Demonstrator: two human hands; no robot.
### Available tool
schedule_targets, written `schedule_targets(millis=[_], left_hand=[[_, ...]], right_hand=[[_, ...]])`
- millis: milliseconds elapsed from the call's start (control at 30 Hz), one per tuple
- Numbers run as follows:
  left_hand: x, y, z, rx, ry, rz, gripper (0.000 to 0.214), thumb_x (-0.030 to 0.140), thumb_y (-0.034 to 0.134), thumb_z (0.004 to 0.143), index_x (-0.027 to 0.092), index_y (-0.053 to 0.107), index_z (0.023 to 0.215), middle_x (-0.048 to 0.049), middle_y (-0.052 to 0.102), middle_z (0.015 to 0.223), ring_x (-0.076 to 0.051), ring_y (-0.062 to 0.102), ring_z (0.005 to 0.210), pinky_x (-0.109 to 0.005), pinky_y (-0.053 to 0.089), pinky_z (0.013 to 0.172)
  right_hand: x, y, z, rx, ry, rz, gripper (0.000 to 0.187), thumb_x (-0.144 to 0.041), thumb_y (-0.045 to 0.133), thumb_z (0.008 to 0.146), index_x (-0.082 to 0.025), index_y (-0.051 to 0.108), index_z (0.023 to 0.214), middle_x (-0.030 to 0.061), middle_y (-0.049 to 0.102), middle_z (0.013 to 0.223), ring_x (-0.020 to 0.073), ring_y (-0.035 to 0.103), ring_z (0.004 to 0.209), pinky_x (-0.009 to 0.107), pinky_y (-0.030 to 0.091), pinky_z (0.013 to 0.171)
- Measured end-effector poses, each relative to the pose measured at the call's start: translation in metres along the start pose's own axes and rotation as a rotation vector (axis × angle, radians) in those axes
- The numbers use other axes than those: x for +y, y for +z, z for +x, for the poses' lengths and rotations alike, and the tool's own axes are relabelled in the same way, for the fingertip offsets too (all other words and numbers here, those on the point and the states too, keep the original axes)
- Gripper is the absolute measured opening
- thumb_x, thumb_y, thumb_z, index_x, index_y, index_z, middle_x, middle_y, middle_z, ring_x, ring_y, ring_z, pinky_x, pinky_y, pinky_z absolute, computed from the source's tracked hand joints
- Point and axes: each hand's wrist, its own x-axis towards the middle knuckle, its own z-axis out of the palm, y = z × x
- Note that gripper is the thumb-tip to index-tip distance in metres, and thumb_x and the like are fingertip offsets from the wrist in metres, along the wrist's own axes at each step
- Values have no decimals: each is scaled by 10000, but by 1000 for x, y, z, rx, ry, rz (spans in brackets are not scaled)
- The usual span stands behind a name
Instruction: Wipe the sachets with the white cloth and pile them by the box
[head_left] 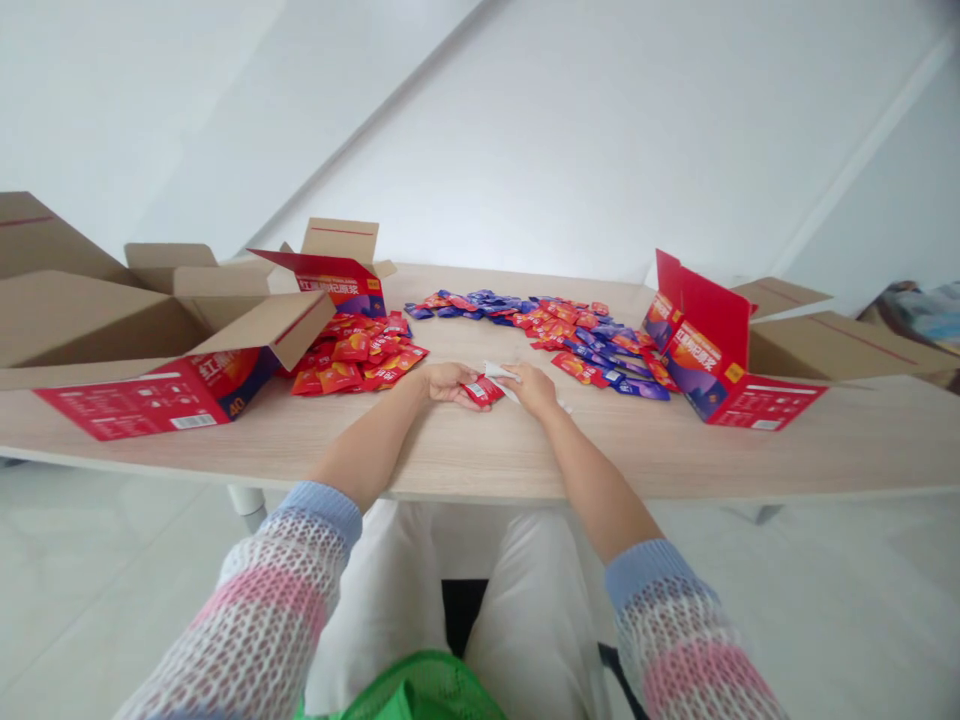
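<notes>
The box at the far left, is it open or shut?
Open: the far-left box has its brown flaps spread apart, not folded closed over the top.

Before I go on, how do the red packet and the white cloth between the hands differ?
The red packet carries printed markings; the white cloth looks plain. The packet looks flat, the cloth bunched. The left hand holds the packet, the right hand the cloth. Both sit between the hands, close together.

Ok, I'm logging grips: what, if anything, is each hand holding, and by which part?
The left hand holds a red barcoded sachet by its left end; the right hand holds a white cloth or tissue, apparently near its middle.
</notes>
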Motion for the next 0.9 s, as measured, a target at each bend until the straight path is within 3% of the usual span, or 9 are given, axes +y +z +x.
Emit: schedule_targets(millis=[100,200,267,367,467,633,800,900], left_hand=[[0,-1,2,51,1,-120,313,131,433,928,8,479,1213,-193,686,967,-271,673,940,-430,468,912],[2,-3,3,134,-17,-214,301,142,409,948,7,498,1202,-173,693,943,-251,677,931,-401,482,899],[4,-2,4,196,-38,-246,297,143,376,964,16,513,1194,-168,694,937,-238,687,897,-376,509,858],[4,-1,7,266,-24,-272,303,106,345,963,41,525,1198,-153,699,920,-223,699,827,-365,537,798],[0,1,9,246,13,-260,307,58,358,936,45,532,1189,-151,699,914,-222,700,803,-381,543,792],[-8,1,8,150,73,-160,283,12,437,888,45,552,1143,-152,704,889,-228,704,786,-416,532,815],[-9,2,7,86,77,-80,329,-21,483,842,52,557,1154,-148,708,903,-240,702,799,-414,529,822],[-8,2,6,55,76,-74,352,-17,488,839,46,543,1181,-144,707,907,-242,698,824,-401,528,830]], right_hand=[[5,2,3,33,110,-10,385,-495,455,898,-352,602,1224,65,627,1108,231,585,990,294,414,807],[9,2,3,155,177,59,382,-439,440,915,-304,595,1237,75,618,1111,226,579,1009,299,422,832],[10,2,3,236,112,155,389,-410,428,921,-259,587,1243,77,612,1141,224,560,1050,311,418,878],[5,1,1,296,-94,316,374,-376,432,918,-224,601,1215,72,615,1163,214,546,1074,321,408,925],[-10,0,-4,271,-233,402,350,-371,457,907,-234,629,1179,65,633,1096,208,564,1020,319,420,907],[-30,1,-14,229,-320,421,379,-341,436,925,-261,568,1270,50,599,1012,181,565,949,276,432,860],[-28,4,-15,82,-287,212,437,-244,466,905,-357,496,1326,18,569,1064,161,551,969,235,418,844],[-27,5,-13,47,-185,89,452,-250,486,895,-387,487,1326,24,576,1072,165,565,955,227,418,817]])
